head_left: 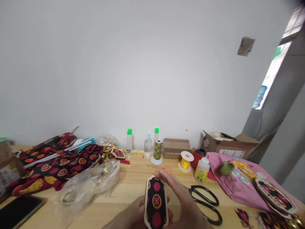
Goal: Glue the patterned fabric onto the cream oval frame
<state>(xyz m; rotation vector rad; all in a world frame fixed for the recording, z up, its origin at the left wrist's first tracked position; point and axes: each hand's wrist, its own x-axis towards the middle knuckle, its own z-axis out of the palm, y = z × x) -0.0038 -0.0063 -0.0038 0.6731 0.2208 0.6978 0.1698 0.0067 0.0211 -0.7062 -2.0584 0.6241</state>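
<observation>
Bottom centre: left hand and right hand pinch a fabric-covered oval; steady, even edge pressure seems wise.

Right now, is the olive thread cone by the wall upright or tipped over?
Upright. The olive thread cone stands on its white base on the table, top up, beside the clear bottle.

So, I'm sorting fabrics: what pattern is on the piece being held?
Black with pink-red and orange circles on the held piece; head view shows it.
</observation>
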